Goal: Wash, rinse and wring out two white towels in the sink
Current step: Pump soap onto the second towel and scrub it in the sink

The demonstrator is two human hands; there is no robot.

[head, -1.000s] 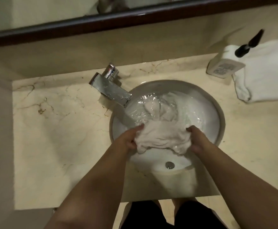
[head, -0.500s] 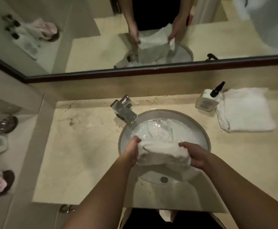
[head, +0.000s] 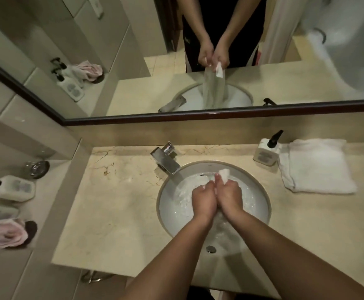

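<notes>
Gripping a wet white cloth towel (head: pixel 224 173) between them, the left hand (head: pixel 203 200) and the right hand (head: pixel 229 197) are pressed side by side over the round white basin sink (head: pixel 261 215), fingers curled tight around the bunched cloth, with only a small corner of it poking out past the fingertips on the far side. The mirror (head: pixel 133 61) on the far wall shows the rest of that towel hanging down from the fists in a long drooping strip into the bowl, so this looks like lifting it out to squeeze or twist it, though whether it counts as a wash squeeze or the final wring cannot be told. Water lies rippled in the bowl; no stream is plainly visible from the square chrome tap (head: pixel 165 160) at the far left of the rim. The second white towel (head: pixel 316 165) lies folded flat on the beige marble counter (head: pixel 116 204) to the right, well apart from the sink and just beside a pale pump soap bottle (head: pixel 266 153), and it looks dry and untouched. By that reading roughly the first half is under way: one towel still needs finishing, the other needs everything
</notes>
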